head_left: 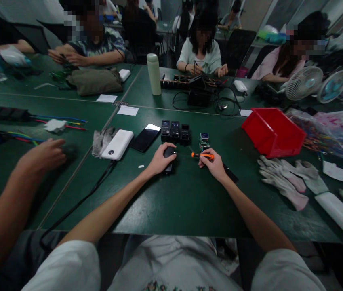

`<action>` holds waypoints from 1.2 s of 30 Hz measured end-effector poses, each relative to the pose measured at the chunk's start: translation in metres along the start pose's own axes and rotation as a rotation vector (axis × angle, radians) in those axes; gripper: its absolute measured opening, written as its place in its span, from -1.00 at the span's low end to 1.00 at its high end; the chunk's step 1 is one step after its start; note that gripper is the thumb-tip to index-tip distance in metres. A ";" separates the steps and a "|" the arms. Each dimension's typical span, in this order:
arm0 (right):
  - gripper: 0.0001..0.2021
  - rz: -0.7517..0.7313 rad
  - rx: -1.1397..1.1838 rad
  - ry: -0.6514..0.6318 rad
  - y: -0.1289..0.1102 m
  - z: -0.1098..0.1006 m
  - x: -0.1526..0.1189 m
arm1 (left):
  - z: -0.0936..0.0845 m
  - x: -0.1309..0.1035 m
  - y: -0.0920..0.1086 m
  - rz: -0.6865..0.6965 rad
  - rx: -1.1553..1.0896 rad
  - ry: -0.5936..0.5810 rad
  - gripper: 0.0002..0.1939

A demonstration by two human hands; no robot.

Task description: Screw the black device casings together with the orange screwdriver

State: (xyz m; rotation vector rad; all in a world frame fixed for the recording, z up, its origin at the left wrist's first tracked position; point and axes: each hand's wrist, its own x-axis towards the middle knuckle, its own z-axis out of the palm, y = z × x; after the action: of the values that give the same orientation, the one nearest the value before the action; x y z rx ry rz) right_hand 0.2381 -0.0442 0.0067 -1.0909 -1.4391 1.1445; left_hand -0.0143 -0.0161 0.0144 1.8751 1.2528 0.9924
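The left hand [158, 160] grips a black housing [168, 152] down on the tabletop [189, 206], just on the near side of 3 black modules [175, 130]. To its right, the right hand [213, 165] is closed around an orange-and-black screwdriver [207, 156], apart from the housing. The step in hand looks like screwdriver work; the next move probably calls for steadying the housing and lining up the tip.

The screwdriver [203, 155] is orange and black, the tabletop [186, 206] dark green.
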 end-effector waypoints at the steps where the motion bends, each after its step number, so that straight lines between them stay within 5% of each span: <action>1: -0.76 -0.001 -0.001 0.001 0.000 0.000 0.000 | 0.000 0.000 0.000 0.003 0.001 0.000 -0.68; 36: -0.72 -0.061 -0.127 0.018 0.000 -0.001 0.000 | -0.001 0.001 0.000 0.000 -0.002 -0.002 -0.69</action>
State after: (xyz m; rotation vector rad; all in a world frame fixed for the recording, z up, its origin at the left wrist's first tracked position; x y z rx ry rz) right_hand 0.2392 -0.0438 0.0069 -1.1341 -1.5380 1.0093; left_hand -0.0149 -0.0154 0.0146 1.8745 1.2502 0.9912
